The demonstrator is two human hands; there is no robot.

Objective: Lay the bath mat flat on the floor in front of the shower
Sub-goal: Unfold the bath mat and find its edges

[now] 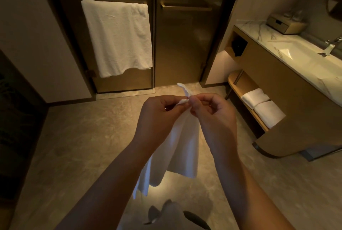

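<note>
Left hand [159,111] and right hand [209,109] were close together, both pinched on the top edge of the white bath mat [177,148]; it hung folded above the floor [74,146] — not yet laid. Beyond stood the shower doors [185,44], a white towel [118,37] draped on the left one; vanity [288,89] to the right.

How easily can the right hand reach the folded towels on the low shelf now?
Probably not easily: the right hand pinches the bath mat together with the left hand, though nothing blocks the folded towels.

The beige marble-patterned floor [77,137] lies bare from nine to twelve o'clock, up to the dark glass shower doors [181,44]. At two o'clock the tan curved wooden vanity [288,104] with its low shelf of folded white towels [262,107] juts in, narrowing the right side.
</note>
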